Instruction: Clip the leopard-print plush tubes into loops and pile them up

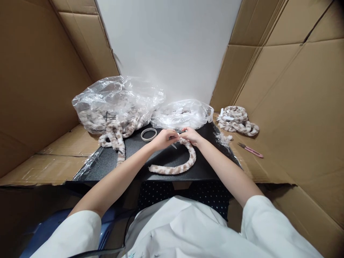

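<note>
A curved fuzzy headband (185, 163) in beige with brown spots lies on the black work mat (107, 163). My right hand (191, 135) is closed on its upper end. My left hand (164, 138) is pinched right beside it, holding a small thin pale piece against that same end. Both hands meet at the middle of the mat, fingertips almost touching. What the pale piece is stays too small to make out.
A roll of tape (148, 134) lies left of my hands. Behind it sit a clear bag of spotted fuzzy bands (115, 104) and a smaller clear bag (182, 114). A pile of fuzzy bands (238, 120) and pink snips (251, 150) rest on cardboard at right. Cardboard walls stand on both sides.
</note>
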Demonstrator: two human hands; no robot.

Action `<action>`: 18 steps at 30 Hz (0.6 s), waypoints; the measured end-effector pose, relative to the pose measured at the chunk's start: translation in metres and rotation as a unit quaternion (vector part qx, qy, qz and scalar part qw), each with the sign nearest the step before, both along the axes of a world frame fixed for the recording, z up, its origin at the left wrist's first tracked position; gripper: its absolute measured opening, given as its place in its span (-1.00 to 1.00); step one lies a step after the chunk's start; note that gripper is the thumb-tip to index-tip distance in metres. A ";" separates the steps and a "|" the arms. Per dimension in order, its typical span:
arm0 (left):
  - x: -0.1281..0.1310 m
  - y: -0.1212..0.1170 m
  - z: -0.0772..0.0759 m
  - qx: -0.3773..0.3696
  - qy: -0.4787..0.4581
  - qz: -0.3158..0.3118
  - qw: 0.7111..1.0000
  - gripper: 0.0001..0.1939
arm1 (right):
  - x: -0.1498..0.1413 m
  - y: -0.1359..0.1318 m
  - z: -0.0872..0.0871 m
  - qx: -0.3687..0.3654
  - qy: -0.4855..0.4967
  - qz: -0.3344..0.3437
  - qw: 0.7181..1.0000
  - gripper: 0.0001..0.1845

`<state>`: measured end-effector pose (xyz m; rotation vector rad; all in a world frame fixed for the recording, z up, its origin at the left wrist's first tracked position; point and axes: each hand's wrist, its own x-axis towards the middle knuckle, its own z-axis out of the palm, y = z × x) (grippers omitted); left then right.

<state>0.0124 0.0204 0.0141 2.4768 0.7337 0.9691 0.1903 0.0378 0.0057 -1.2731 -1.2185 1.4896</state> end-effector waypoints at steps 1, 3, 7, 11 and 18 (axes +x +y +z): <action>0.000 0.000 -0.003 -0.018 -0.007 0.004 1.000 -0.78 | -0.001 0.000 -0.003 0.029 0.002 -0.007 1.000 -0.56; -0.001 0.001 -0.007 -0.059 -0.019 0.019 0.998 -0.74 | -0.004 -0.002 -0.008 0.081 0.001 -0.016 0.997 -0.55; -0.004 0.004 -0.016 -0.142 -0.046 0.048 0.988 -0.68 | -0.011 -0.007 -0.021 0.194 -0.051 -0.059 0.978 -0.58; -0.004 0.006 -0.023 -0.205 -0.080 0.058 0.974 -0.67 | -0.016 -0.012 -0.030 0.244 -0.090 -0.095 0.961 -0.62; 0.001 0.003 -0.029 -0.292 -0.172 0.044 0.940 -0.48 | -0.016 -0.016 -0.033 0.238 -0.107 -0.109 0.959 -0.61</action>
